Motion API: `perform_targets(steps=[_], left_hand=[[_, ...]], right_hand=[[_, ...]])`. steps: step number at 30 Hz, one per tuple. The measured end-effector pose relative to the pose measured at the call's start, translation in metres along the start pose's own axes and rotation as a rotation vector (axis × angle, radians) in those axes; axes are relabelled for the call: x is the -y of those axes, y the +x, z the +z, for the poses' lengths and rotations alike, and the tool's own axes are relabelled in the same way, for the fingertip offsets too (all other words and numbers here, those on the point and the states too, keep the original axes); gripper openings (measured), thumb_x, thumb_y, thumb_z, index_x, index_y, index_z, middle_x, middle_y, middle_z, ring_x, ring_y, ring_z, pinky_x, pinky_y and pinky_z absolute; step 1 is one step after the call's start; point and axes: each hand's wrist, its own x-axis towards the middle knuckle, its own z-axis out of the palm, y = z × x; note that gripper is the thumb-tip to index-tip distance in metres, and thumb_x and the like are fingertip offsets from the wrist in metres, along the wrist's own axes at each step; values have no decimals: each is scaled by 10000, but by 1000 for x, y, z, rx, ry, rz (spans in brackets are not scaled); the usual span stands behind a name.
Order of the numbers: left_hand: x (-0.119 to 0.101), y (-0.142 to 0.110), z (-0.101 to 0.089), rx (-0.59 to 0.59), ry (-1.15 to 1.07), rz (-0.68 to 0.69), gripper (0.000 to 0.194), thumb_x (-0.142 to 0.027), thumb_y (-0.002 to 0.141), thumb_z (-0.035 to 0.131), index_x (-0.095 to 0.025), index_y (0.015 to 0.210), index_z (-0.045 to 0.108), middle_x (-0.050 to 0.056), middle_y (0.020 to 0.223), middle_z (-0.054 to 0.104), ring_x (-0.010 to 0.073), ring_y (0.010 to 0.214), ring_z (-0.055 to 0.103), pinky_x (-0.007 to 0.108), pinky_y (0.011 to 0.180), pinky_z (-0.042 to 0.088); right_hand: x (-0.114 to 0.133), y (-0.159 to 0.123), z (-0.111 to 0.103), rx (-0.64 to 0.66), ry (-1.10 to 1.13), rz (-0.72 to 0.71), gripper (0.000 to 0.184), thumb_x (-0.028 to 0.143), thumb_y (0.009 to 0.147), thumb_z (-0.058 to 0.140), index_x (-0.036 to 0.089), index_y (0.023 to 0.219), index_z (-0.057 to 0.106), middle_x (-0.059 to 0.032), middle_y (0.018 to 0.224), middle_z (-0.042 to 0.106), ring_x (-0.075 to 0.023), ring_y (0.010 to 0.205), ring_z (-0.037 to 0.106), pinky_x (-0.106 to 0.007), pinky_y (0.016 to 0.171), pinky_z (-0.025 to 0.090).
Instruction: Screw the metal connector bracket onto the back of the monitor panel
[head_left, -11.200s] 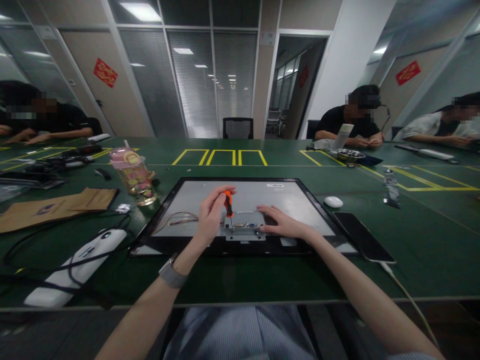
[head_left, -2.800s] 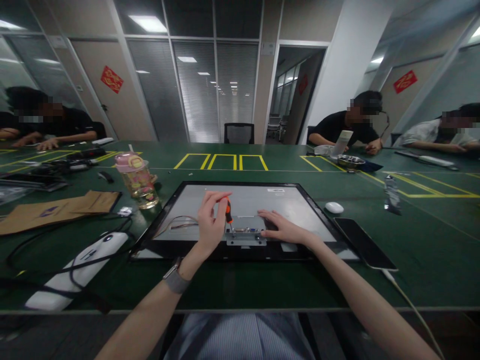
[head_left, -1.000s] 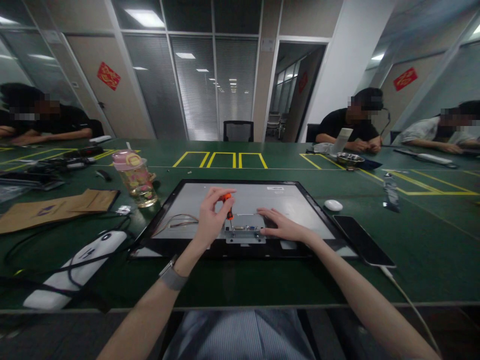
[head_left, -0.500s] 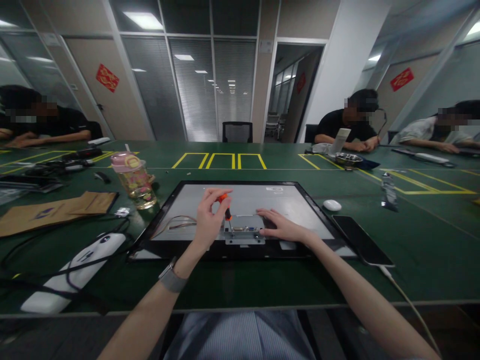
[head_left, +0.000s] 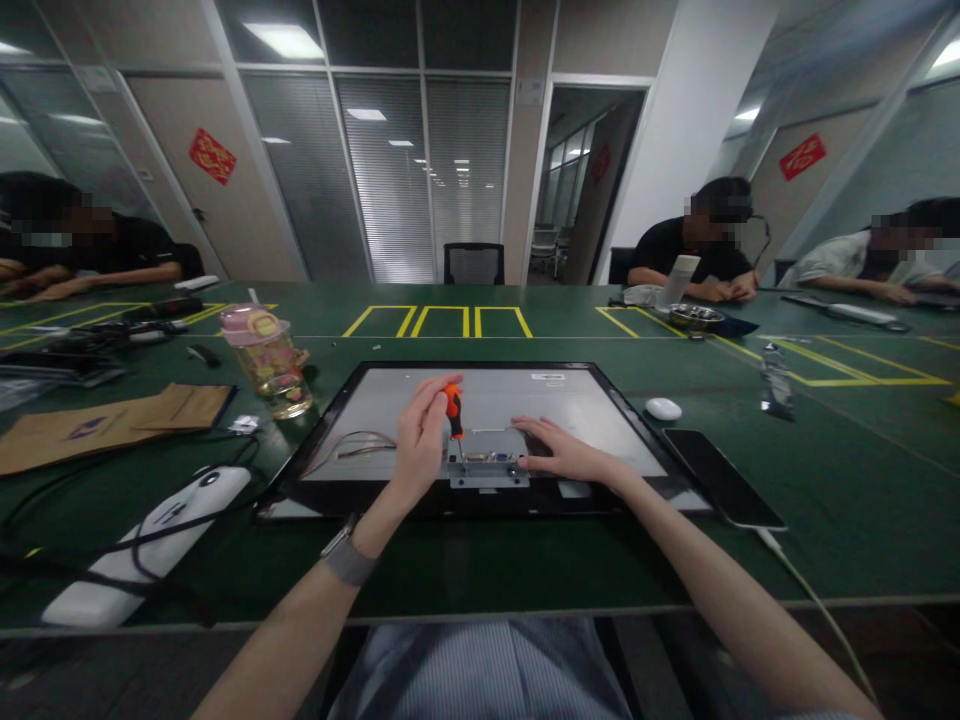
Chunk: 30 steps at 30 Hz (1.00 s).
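A black-framed monitor panel [head_left: 585, 395] lies face down on the green table in front of me, its grey metal back up. My left hand [head_left: 416, 450] pinches a small orange-handled screwdriver [head_left: 452, 410], held upright with its tip on a metal connector bracket [head_left: 489, 468] near the panel's front edge. Flat on the panel lies my right hand [head_left: 561, 452], fingers stretched out, pressing beside the bracket's right end. Thin coloured wires [head_left: 360, 443] loop across the panel to the left of my left hand.
A pink-lidded bottle [head_left: 266, 358] and brown paper bags [head_left: 112, 420] lie left. A white power strip [head_left: 150, 540] with black cables sits near the front left edge. A white earbud case [head_left: 664, 408] and a black phone [head_left: 721, 475] lie right. Other people sit at the far sides.
My left hand has turned the screwdriver between its fingers, so the orange handle shows more now. The right hand stays flat on the panel. The view shifted slightly.
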Motion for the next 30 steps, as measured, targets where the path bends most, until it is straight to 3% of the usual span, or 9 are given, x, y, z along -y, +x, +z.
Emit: perform_targets(steps=[3, 9, 14, 18, 25, 30], left_hand=[[-3, 0, 0, 4, -59, -31, 306, -310, 959, 432, -191, 1157, 632, 85, 1105, 680, 173, 969, 652, 323, 882, 499], [2, 2, 0, -39, 51, 40, 187, -283, 845, 634, -204, 1002, 700, 48, 967, 622, 142, 864, 603, 280, 820, 502], [-1, 2, -1, -4, -32, -25, 291, -305, 948, 458, -206, 1139, 655, 79, 1082, 668, 168, 964, 643, 337, 894, 508], [-2, 1, -1, 6, -81, -54, 332, -321, 954, 440, -203, 1210, 615, 95, 1154, 682, 189, 992, 660, 382, 917, 516], [5, 3, 0, -5, 23, 51, 184, -274, 803, 679, -206, 972, 712, 51, 960, 628, 149, 853, 608, 286, 811, 509], [-2, 3, -1, 44, -26, 1, 268, -288, 929, 490, -213, 1110, 673, 82, 1090, 663, 180, 989, 636, 331, 900, 491]], right_hand=[[0, 0, 0, 1, -3, -10, 703, 663, 859, 496, 239, 1413, 409, -90, 1529, 365, -268, 1426, 297, -487, 1203, 107], [2, 0, -2, 10, -2, 11, 723, 669, 853, 502, 222, 1413, 411, -100, 1537, 348, -278, 1437, 268, -494, 1202, 106], [5, -1, -3, 15, 6, 18, 737, 675, 853, 495, 220, 1425, 398, -98, 1540, 344, -287, 1439, 259, -494, 1200, 111], [5, -1, -3, 2, 10, 6, 722, 672, 856, 491, 236, 1424, 399, -89, 1531, 362, -274, 1432, 282, -483, 1204, 100], [5, -1, -3, 15, 5, 34, 745, 686, 847, 492, 228, 1426, 397, -87, 1537, 351, -284, 1446, 241, -486, 1205, 102], [8, -1, -4, 12, -2, 27, 743, 683, 848, 491, 218, 1421, 405, -97, 1531, 360, -282, 1436, 270, -487, 1204, 113]])
